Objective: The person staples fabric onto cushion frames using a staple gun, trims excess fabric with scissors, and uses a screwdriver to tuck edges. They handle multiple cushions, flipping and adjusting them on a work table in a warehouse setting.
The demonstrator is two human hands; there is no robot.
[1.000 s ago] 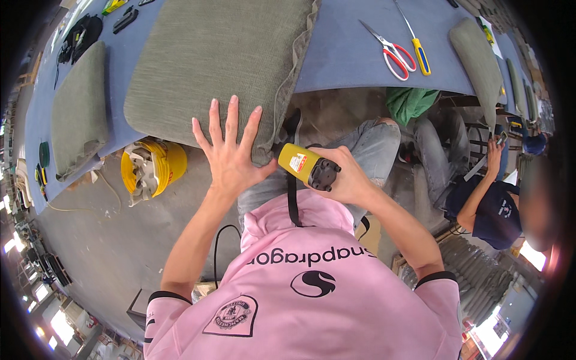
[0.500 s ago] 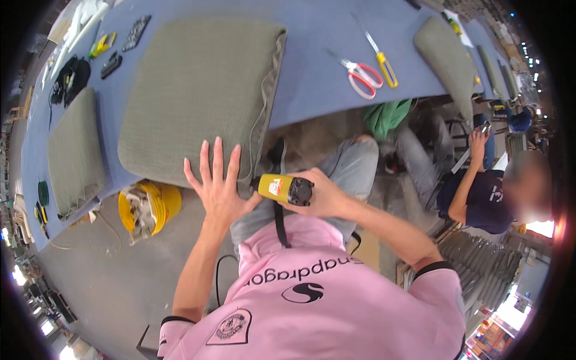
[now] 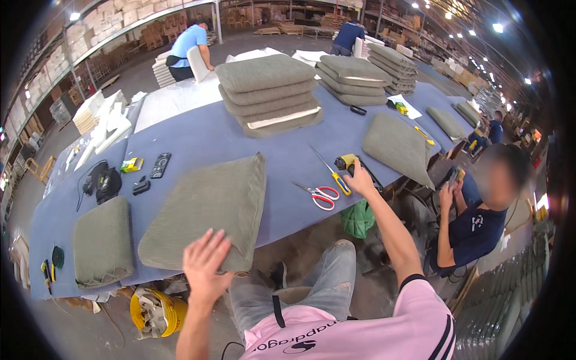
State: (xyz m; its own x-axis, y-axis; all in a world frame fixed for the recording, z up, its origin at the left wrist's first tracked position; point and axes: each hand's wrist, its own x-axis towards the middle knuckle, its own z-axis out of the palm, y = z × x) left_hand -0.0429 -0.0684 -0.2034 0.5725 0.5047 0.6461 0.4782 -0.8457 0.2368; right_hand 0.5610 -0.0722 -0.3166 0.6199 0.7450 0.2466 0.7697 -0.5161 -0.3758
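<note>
A large grey-green fabric cushion point(image 3: 204, 201) lies at the near edge of the blue-covered table point(image 3: 288, 222), its seamed side to the right. My left hand point(image 3: 207, 264) rests on the cushion's near corner with fingers stretched out, slightly blurred. Out to the right, my right hand point(image 3: 361, 180) is closed around a yellow and black staple gun point(image 3: 344, 161) at the tabletop; the fingers partly cover it. Close to that hand lie a screwdriver point(image 3: 339, 181) with a yellow and blue handle and red-handled scissors point(image 3: 324, 197).
A smaller cushion point(image 3: 103, 240) is on the left, another point(image 3: 396, 147) on the right. Stacked cushions point(image 3: 267, 90) stand at the back. Below the table's edge sits a yellow bucket point(image 3: 174, 318). A co-worker point(image 3: 480, 222) sits at right, holding a small object.
My right hand has carried the staple gun from the cushion's near corner to the table at the right. The cushion has turned a little. The view has lifted, showing more of the table and room.
</note>
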